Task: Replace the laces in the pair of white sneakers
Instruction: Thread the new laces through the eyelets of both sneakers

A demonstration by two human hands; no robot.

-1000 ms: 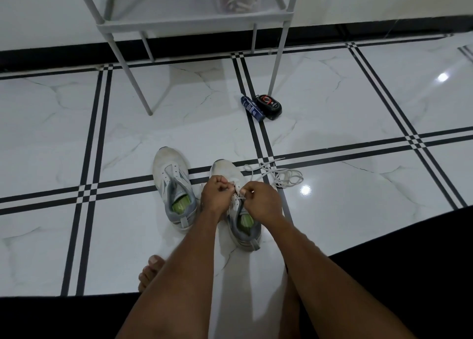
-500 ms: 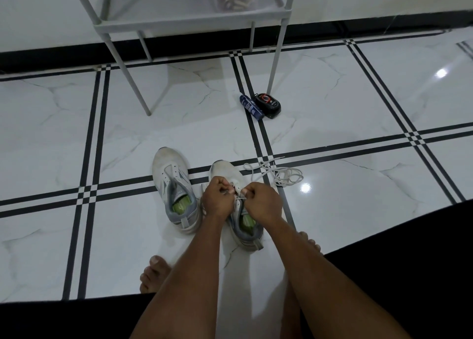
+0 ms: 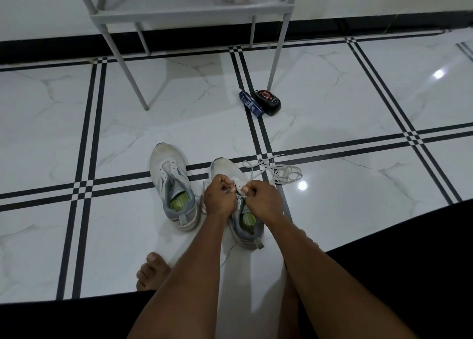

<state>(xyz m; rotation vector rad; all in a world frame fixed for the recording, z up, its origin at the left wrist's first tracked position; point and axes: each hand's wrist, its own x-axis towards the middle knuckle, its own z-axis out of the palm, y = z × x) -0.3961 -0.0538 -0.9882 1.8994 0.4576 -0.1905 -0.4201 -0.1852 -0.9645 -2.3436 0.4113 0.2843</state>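
- Pinching a white lace (image 3: 239, 197) over the right sneaker (image 3: 226, 170), the left hand (image 3: 219, 198) and right hand (image 3: 263, 200) sit close together, fingers curled; each grip is clenched on the lace.
- The right sneaker stands on the floor (image 3: 345, 198) with its toe pointing far, green insole showing behind the hands.
- The left sneaker (image 3: 172, 182) stands just beside it on the left, unlaced and untouched.
- A loose white lace pile (image 3: 281, 171) lies on the floor just right of the right sneaker's toe.
- Farther off, a blue tube (image 3: 251, 104) and a black tin (image 3: 268, 102) lie touching near a grey rack leg (image 3: 277, 49).
- A bare foot (image 3: 152, 271) rests near left.
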